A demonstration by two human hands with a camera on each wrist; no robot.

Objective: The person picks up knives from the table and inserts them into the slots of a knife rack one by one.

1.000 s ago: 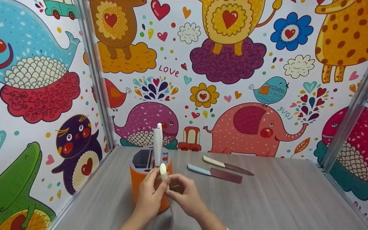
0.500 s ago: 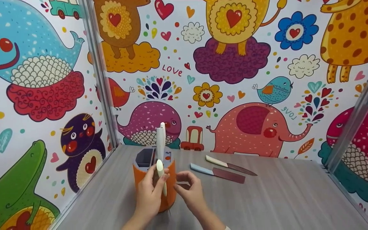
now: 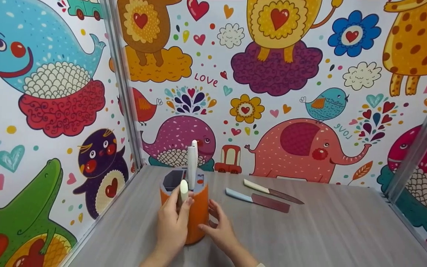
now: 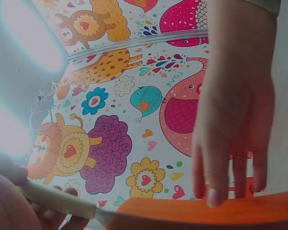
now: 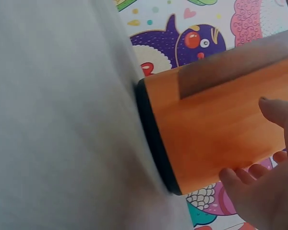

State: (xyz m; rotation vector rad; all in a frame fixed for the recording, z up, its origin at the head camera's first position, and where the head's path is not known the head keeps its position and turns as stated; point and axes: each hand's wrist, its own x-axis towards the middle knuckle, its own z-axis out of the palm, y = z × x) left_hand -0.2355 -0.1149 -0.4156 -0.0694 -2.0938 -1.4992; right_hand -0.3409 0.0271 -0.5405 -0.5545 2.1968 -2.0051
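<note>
Cartoon animals (image 3: 295, 155) cover white walls (image 3: 213, 59), metal strips (image 3: 126, 92) at their corners. The table (image 3: 328, 233) is grey; bright lights (image 4: 33, 33) shine above.

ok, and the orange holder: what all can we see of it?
The orange holder stands upright on the table: smooth, rounded, plastic-looking, with a divided grey top and a dark base band. Two white handles stick up from it. The left hand holds a knife before it; the right hand is at its right side, contact unclear.
</note>
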